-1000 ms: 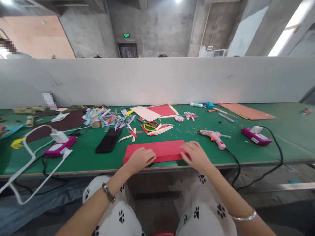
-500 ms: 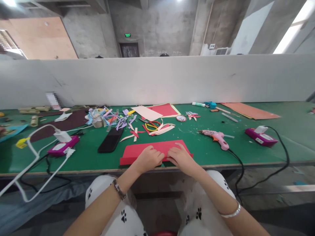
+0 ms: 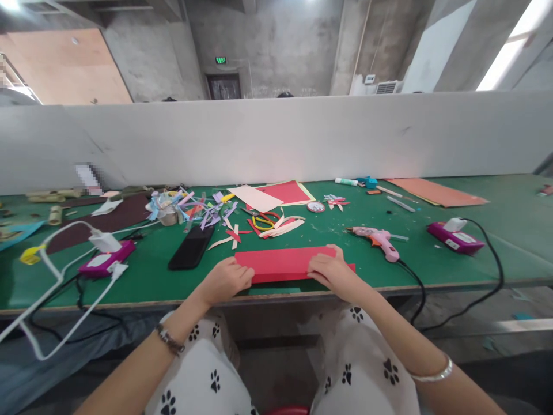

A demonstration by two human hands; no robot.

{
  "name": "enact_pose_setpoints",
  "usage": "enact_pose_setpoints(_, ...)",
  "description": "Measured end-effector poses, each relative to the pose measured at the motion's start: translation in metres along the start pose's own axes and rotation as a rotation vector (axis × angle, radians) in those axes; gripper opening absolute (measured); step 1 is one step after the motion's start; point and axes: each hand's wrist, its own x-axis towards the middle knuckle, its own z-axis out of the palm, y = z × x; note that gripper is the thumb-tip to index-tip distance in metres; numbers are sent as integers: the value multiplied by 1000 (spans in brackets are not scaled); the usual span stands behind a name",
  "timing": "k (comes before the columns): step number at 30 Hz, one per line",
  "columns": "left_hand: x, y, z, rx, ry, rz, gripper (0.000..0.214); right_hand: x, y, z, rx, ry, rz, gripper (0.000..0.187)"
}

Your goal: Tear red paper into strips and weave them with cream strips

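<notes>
A folded red paper sheet lies flat near the front edge of the green table. My left hand rests with curled fingers on the sheet's left end. On the sheet's right part lies my right hand, fingers pressed down flat. Both hands hold the paper against the table.
A black phone lies left of the paper, and a pink glue gun with a black cord to the right. Paper scraps, purple chargers and white cables clutter the table. A grey partition stands behind.
The red sheet has shifted right. My hands came together at its middle, then spread apart to its two ends.
</notes>
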Motion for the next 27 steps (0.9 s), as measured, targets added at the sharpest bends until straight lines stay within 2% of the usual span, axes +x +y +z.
enact_pose_setpoints(6,-26,-23,-14,183,67,-65,31,-1,12,0,-239,55,-53,26)
enact_pose_setpoints(9,-24,-24,-19,199,126,-142,30,2,12,5,-357,33,-99,24)
enact_pose_setpoints(11,-15,-17,-20,118,129,-198,28,6,7,8,-381,-8,-126,20)
enact_pose_setpoints(14,5,0,-16,-85,49,-283,20,13,-4,11,-371,-81,-122,19)
enact_pose_setpoints(17,21,15,-11,-288,-144,-340,28,17,-13,13,-343,-143,-85,21)
enact_pose_setpoints(21,27,26,-7,-448,-407,-380,30,16,-17,15,-265,-207,11,23)
enact_pose_setpoints(25,28,29,-11,-511,-485,-430,31,11,-18,14,-69,-199,102,22)
enact_pose_setpoints(27,29,30,-14,-515,-504,-450,32,9,-18,11,51,-174,97,31)
